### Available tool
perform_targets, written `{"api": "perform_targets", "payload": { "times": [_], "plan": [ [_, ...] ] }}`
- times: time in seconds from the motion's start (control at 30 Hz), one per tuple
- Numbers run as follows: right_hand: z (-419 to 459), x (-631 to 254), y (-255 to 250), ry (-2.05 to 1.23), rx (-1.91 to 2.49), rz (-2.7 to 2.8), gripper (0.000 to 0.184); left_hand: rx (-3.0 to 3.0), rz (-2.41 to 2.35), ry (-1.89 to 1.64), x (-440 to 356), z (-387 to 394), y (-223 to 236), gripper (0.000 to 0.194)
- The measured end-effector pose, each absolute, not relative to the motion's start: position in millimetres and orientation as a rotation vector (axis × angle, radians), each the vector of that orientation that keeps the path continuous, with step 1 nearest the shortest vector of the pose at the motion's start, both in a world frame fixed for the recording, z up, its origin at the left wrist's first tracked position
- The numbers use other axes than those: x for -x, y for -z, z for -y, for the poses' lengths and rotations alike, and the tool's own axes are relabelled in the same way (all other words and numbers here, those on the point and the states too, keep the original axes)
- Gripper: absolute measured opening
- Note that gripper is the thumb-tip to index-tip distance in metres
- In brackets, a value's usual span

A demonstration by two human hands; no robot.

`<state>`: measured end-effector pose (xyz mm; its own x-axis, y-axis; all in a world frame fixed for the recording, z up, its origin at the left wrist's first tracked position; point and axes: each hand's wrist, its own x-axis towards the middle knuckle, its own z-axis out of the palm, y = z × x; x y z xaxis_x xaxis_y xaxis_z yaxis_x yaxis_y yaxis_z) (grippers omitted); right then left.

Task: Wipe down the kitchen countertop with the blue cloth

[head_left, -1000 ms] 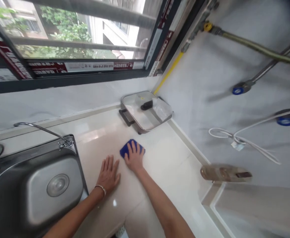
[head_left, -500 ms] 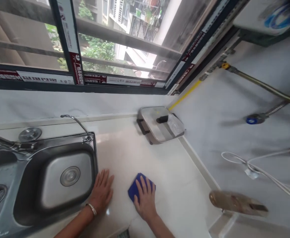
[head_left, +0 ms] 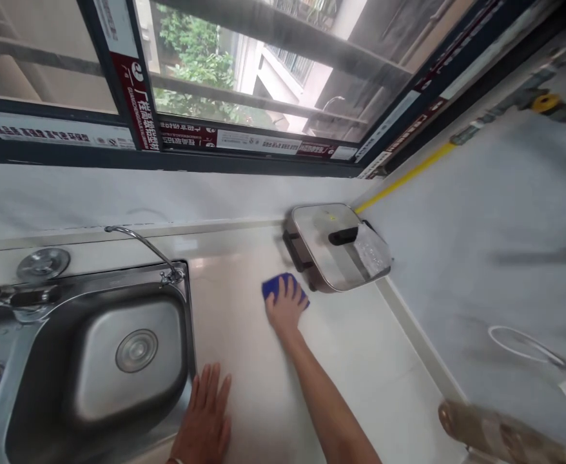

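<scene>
As the right hand rests on a blue cloth, its fingers spread across the fabric, the left hand lies palm down on the pale surface, near the edge of a steel sink. The 2 hands are apart. The cloth lies on the surface between the sink and a lidded pan, close to the pan's black side handle.

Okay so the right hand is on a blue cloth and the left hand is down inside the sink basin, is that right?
Not quite: the head view shows the left hand on the countertop beside the sink. The right hand is on a blue cloth, as you said.
</scene>
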<state>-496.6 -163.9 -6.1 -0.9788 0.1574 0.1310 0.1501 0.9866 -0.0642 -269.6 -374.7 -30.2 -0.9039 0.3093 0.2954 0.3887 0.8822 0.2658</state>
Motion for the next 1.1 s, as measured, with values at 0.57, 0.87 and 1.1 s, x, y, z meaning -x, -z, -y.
{"api": "perform_targets", "payload": {
  "times": [0.57, 0.87, 1.1],
  "plan": [
    [251.3, 654.0, 10.9, -0.179, 0.367, 2.975, 0.064, 0.483, 3.016, 0.587, 241.5, 359.8, 71.4, 0.102],
    [340.2, 591.1, 4.6, -0.224, -0.527, 3.034, 0.063, 0.464, 3.089, 0.73, 244.2, 361.1, 50.9, 0.105],
    [315.3, 516.0, -5.8, -0.284, -1.176, 2.92, 0.062, 0.45, 2.97, 0.786, 253.6, 369.1, 27.8, 0.101]
  ]
}}
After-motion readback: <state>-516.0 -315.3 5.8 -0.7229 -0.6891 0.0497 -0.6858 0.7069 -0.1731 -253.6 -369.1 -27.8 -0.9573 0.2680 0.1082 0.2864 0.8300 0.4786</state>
